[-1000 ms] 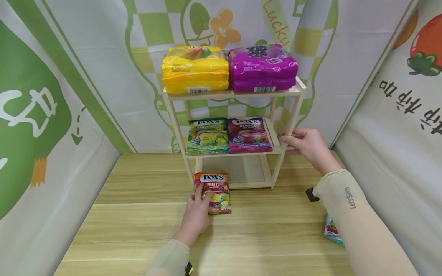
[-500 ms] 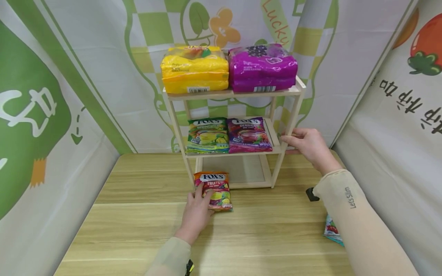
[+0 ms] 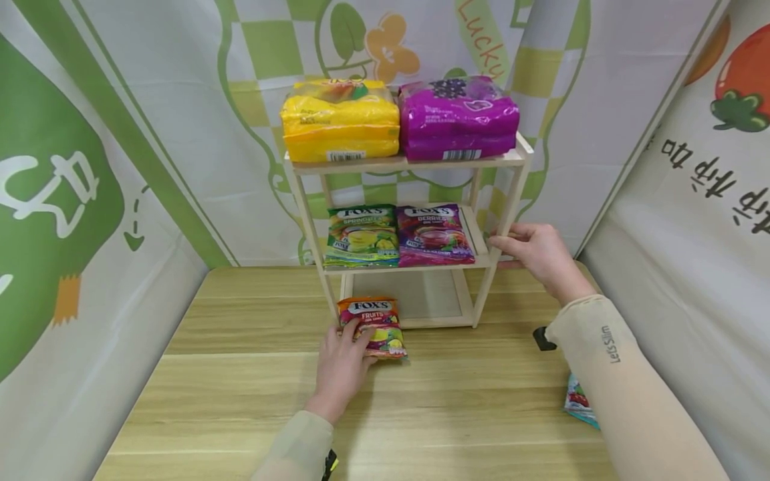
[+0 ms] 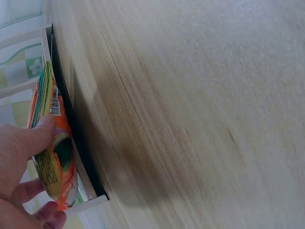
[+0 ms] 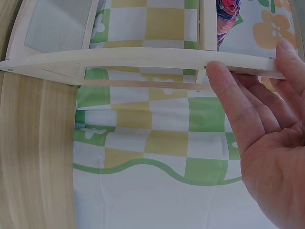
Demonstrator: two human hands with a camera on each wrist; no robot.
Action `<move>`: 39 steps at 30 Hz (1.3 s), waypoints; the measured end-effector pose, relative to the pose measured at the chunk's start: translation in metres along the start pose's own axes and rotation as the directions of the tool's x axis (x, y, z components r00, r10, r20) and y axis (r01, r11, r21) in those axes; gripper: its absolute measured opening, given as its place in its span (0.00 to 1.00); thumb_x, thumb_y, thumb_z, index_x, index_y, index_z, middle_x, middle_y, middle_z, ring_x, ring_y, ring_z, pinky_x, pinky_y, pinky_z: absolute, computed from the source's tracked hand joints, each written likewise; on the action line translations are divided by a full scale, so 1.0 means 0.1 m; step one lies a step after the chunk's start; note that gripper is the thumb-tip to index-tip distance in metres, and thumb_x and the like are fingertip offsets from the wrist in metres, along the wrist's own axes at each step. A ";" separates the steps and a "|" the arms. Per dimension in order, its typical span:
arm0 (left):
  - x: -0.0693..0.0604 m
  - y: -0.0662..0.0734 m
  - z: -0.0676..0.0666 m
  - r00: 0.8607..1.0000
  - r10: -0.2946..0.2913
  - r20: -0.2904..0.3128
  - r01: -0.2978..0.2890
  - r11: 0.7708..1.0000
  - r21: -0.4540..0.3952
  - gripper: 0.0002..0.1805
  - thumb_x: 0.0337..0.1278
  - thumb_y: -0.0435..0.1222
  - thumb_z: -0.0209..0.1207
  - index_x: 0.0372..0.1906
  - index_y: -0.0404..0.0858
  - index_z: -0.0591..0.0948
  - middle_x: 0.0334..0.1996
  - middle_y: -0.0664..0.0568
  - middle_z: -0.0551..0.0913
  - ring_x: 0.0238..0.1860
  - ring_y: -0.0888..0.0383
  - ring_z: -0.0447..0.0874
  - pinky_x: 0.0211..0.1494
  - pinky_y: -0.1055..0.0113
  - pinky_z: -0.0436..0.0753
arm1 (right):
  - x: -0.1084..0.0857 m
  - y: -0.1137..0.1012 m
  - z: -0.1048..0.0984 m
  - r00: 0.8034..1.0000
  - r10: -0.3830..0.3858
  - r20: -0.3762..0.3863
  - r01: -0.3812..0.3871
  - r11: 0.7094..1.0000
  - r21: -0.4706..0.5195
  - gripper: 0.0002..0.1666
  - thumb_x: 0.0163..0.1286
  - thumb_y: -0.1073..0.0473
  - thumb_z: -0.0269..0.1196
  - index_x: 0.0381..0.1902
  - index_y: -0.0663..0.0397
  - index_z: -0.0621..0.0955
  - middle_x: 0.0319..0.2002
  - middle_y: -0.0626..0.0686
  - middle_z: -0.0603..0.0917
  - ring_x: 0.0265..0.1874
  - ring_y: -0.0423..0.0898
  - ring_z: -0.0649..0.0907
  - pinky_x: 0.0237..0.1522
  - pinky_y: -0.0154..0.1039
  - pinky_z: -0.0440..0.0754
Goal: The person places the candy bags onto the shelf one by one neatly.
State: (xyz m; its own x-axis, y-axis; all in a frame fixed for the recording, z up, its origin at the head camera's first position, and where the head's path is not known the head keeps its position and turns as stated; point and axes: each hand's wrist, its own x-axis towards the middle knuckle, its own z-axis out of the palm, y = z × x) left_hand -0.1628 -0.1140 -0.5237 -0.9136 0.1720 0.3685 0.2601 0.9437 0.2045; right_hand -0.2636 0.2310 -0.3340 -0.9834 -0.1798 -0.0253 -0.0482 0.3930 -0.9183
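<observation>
My left hand (image 3: 344, 364) grips an orange-and-red Fox's Fruits candy bag (image 3: 383, 331) at the front left of the bottom shelf (image 3: 430, 294). In the left wrist view the thumb presses on one face of the candy bag (image 4: 62, 138), and other fingers show past its far side. At the right, my right hand (image 3: 541, 257) holds the front upright of the small wooden rack (image 3: 486, 287). Thumb and fingers lie on either side of that post (image 5: 143, 57) in the right wrist view. A green Spring Tea bag (image 3: 362, 237) and a purple Berries bag (image 3: 434, 235) lie side by side on the middle shelf.
Large yellow (image 3: 339, 123) and purple (image 3: 458, 120) packages sit on the rack's top. A teal-edged bag (image 3: 579, 401) lies on the wooden table (image 3: 240, 374), partly hidden by the right sleeve. Printed curtains (image 3: 150, 133) stand behind and at both sides.
The left hand has moved slightly forward with the Fruits bag, whose near edge has lifted and tipped toward the rack's bottom shelf. The right hand has stayed on the post.
</observation>
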 end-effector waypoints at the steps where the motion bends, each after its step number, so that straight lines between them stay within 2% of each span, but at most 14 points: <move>1: 0.00 0.00 0.00 1.000 0.009 -0.011 -0.009 1.000 0.004 0.32 0.46 0.45 0.78 0.59 0.44 0.84 0.63 0.38 0.78 0.57 0.36 0.72 0.57 0.45 0.78 | 0.00 0.00 0.00 1.000 0.001 0.000 -0.001 1.000 0.001 0.31 0.76 0.50 0.63 0.68 0.65 0.75 0.65 0.65 0.78 0.58 0.57 0.84 0.49 0.38 0.88; 10: 0.04 0.00 0.01 0.993 0.090 -0.082 -0.087 0.996 0.036 0.25 0.46 0.36 0.77 0.54 0.41 0.86 0.57 0.42 0.83 0.58 0.40 0.77 0.58 0.48 0.81 | 0.00 0.00 0.00 1.000 0.006 -0.004 -0.006 1.000 -0.007 0.32 0.75 0.49 0.64 0.69 0.64 0.75 0.65 0.65 0.79 0.58 0.56 0.84 0.48 0.37 0.88; 16: 0.06 0.00 0.02 0.988 0.127 -0.089 -0.123 0.991 0.046 0.24 0.49 0.26 0.73 0.54 0.43 0.86 0.55 0.43 0.84 0.56 0.41 0.79 0.57 0.49 0.82 | 0.00 0.00 -0.01 1.000 -0.004 -0.001 0.004 1.000 -0.004 0.32 0.76 0.49 0.63 0.68 0.64 0.76 0.65 0.65 0.79 0.56 0.53 0.85 0.48 0.38 0.89; 19: 0.07 0.00 0.01 0.984 0.157 -0.089 -0.153 0.987 0.055 0.27 0.47 0.21 0.71 0.54 0.44 0.87 0.54 0.43 0.84 0.54 0.42 0.79 0.57 0.49 0.82 | 0.00 -0.01 -0.01 1.000 -0.007 -0.003 0.007 1.000 -0.006 0.31 0.76 0.49 0.63 0.68 0.64 0.76 0.64 0.65 0.79 0.56 0.52 0.85 0.48 0.38 0.89; 23: 0.09 0.00 0.02 0.978 0.187 -0.091 -0.180 0.981 0.073 0.26 0.45 0.22 0.72 0.52 0.45 0.88 0.52 0.45 0.85 0.53 0.44 0.80 0.55 0.50 0.83 | -0.01 -0.01 -0.01 1.000 -0.007 -0.003 0.007 1.000 -0.007 0.31 0.76 0.49 0.63 0.68 0.64 0.76 0.64 0.65 0.79 0.57 0.53 0.84 0.50 0.39 0.88; 27: 0.12 -0.02 0.05 0.976 0.199 -0.091 -0.191 0.977 0.093 0.24 0.47 0.25 0.74 0.51 0.46 0.89 0.52 0.46 0.85 0.53 0.45 0.80 0.55 0.51 0.84 | -0.01 0.00 -0.01 1.000 -0.003 -0.003 0.003 1.000 -0.002 0.32 0.76 0.49 0.63 0.69 0.64 0.75 0.65 0.65 0.79 0.57 0.53 0.84 0.50 0.39 0.88; 31: 0.14 -0.03 0.06 0.974 0.208 -0.094 -0.197 0.974 0.108 0.25 0.44 0.25 0.75 0.51 0.45 0.89 0.52 0.45 0.85 0.52 0.44 0.80 0.54 0.52 0.84 | 0.00 0.00 0.00 1.000 -0.005 -0.003 0.005 1.000 0.003 0.32 0.76 0.49 0.63 0.69 0.64 0.75 0.65 0.65 0.79 0.58 0.55 0.84 0.49 0.37 0.88; 39: 0.19 -0.05 0.08 0.977 0.201 -0.073 -0.192 0.975 0.115 0.27 0.43 0.23 0.74 0.52 0.45 0.88 0.52 0.45 0.85 0.52 0.43 0.81 0.56 0.51 0.84 | -0.01 0.00 0.00 1.000 -0.008 -0.004 0.008 1.000 0.009 0.32 0.76 0.50 0.63 0.68 0.65 0.75 0.64 0.65 0.79 0.59 0.57 0.83 0.49 0.38 0.88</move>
State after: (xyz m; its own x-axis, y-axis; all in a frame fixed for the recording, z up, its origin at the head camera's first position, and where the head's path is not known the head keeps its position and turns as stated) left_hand -0.1843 -0.1131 -0.5249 -0.8173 0.3370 0.4674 0.3927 0.9193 0.0239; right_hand -0.2630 0.2313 -0.3336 -0.9837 -0.1790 -0.0164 -0.0545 0.3835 -0.9219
